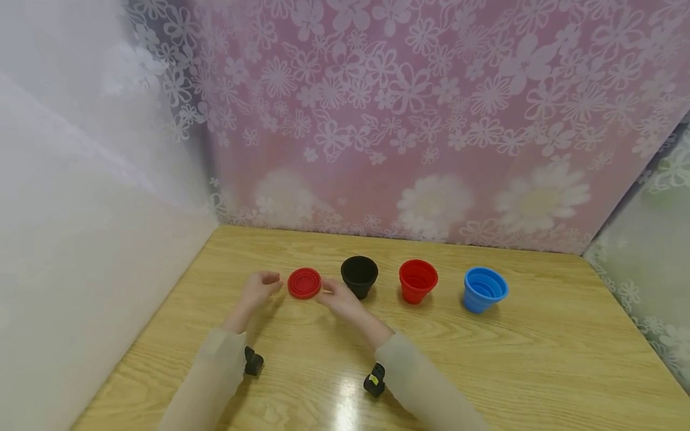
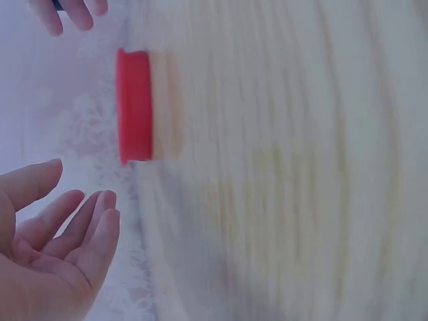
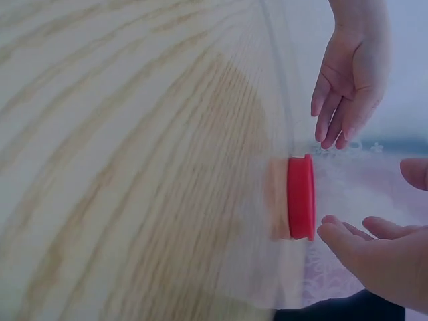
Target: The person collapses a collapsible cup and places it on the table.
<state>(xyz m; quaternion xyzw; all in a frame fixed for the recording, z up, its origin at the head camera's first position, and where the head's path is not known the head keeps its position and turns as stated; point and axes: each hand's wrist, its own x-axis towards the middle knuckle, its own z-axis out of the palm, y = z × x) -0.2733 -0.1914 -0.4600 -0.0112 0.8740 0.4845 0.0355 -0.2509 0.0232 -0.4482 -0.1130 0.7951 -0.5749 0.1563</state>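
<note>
A flat, collapsed red silicone cup (image 1: 304, 283) with ringed folds lies on the wooden table between my two hands. My left hand (image 1: 260, 290) hovers to its left, thumb and fingers apart with nothing between them. On the other side, my right hand (image 1: 342, 299) has its fingertips close by the cup's right rim. In the left wrist view the red cup (image 2: 136, 105) shows edge-on as a short disc, beyond the relaxed fingers of the left hand (image 2: 63, 247). The right wrist view has the red cup (image 3: 301, 198) just past the fingertips of the right hand (image 3: 378, 251).
Right of my right hand stands a black cup (image 1: 359, 275), then an expanded red cup (image 1: 418, 281) and an expanded blue cup (image 1: 484, 290), in a row. A flowered pink cloth (image 1: 377, 149) hangs behind the table (image 1: 312, 371). A pale wall (image 1: 108, 209) borders the left side.
</note>
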